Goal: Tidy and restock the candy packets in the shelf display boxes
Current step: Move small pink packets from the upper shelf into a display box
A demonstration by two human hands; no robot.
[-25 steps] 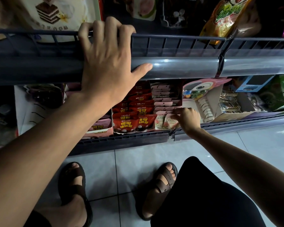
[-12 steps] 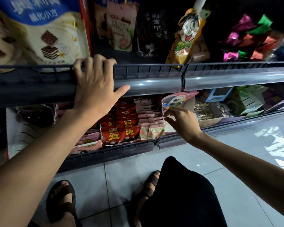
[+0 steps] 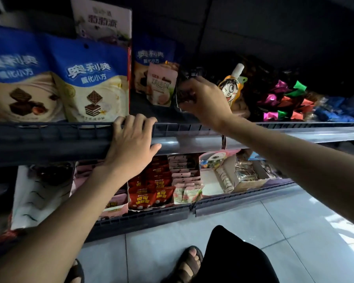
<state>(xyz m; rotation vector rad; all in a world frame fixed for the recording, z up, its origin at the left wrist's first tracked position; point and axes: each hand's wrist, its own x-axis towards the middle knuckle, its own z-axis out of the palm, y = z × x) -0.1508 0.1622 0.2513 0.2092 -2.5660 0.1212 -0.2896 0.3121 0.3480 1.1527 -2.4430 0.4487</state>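
left hand [image 3: 131,144]: fingers curled over upper shelf rail [image 3: 49,137], thumb spread along its front | right hand [image 3: 206,103]: arm extended above the rail, fingertips pinching dark packet [image 3: 182,88]

1. Under my left hand [image 3: 131,144], a grey shelf rail [image 3: 192,139] runs sideways.
2. Below my grip, a lower shelf edge [image 3: 243,199], then pale glossy floor tiles [image 3: 253,231].
3. Far right and low, a bright glare [image 3: 352,237] lies on them.
4. Above, a dark back panel [image 3: 274,27].

Dim, blurry, wide-angle edge distortion
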